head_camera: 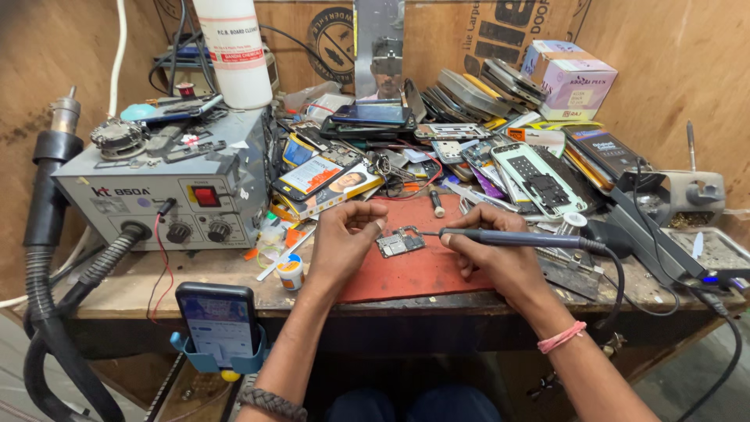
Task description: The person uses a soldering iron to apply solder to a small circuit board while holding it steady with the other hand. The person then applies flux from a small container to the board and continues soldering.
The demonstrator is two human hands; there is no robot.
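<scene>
Centre of frame, on the red mat (406,273): small circuit board (400,244). Your left hand (344,238) pinches its upper edge with curled fingertips. Your right hand (492,250) grasps a soldering iron (516,238) like a pen, tip at the board's right corner. Grey rework station (164,184) at left; phone parts piled upper right.

Matt red rubbery mat (414,273); worn wooden bench (141,285); glossy phone screen (216,319); grey metal station casing (156,205).
</scene>
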